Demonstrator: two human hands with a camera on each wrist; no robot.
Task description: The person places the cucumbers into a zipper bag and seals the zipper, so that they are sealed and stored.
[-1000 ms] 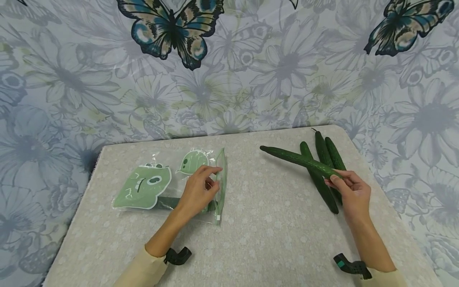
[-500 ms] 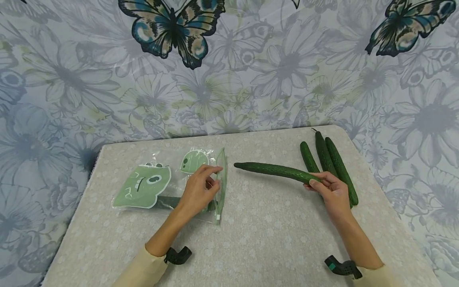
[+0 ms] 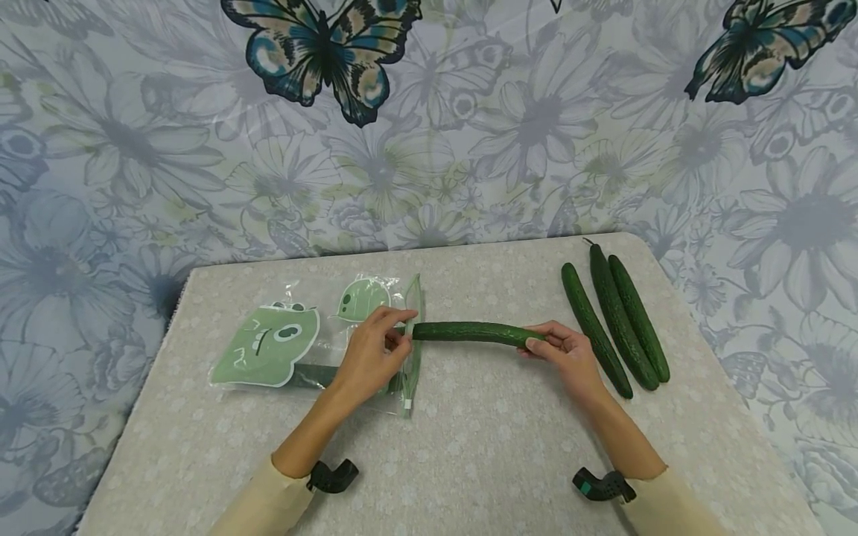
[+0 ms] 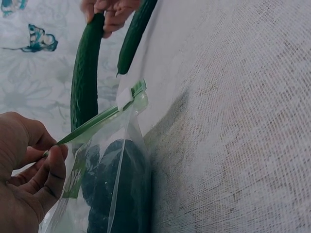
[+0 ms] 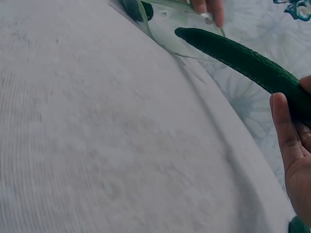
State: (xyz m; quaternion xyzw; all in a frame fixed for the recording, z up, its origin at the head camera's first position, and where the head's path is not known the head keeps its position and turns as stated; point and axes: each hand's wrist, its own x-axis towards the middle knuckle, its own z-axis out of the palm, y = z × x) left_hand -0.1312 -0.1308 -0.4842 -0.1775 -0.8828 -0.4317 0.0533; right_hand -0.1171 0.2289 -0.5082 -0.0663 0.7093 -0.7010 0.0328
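Observation:
A clear plastic zip bag (image 3: pixel 271 350) with green cartoon prints lies on the left of the table. My left hand (image 3: pixel 372 353) pinches the upper edge of its green-trimmed mouth, which gapes in the left wrist view. Dark green cucumbers (image 4: pixel 121 189) show through the plastic there. My right hand (image 3: pixel 570 365) grips a long cucumber (image 3: pixel 479 333) by its near end, between thumb and fingers. The cucumber's far tip is at the bag's mouth; how far inside it reaches is hard to tell. A white slider (image 4: pixel 125 98) sits at one end of the zip.
Three more cucumbers (image 3: pixel 595 331) lie side by side on the table, right of my right hand. A pale patterned cloth (image 3: pixel 469 461) covers the table. Behind it hangs a butterfly-and-flower backdrop (image 3: pixel 456 149).
My right hand has carried the cucumber leftward from above the other cucumbers to the bag's mouth, turning it nearly level. My left hand has stayed at the bag's edge.

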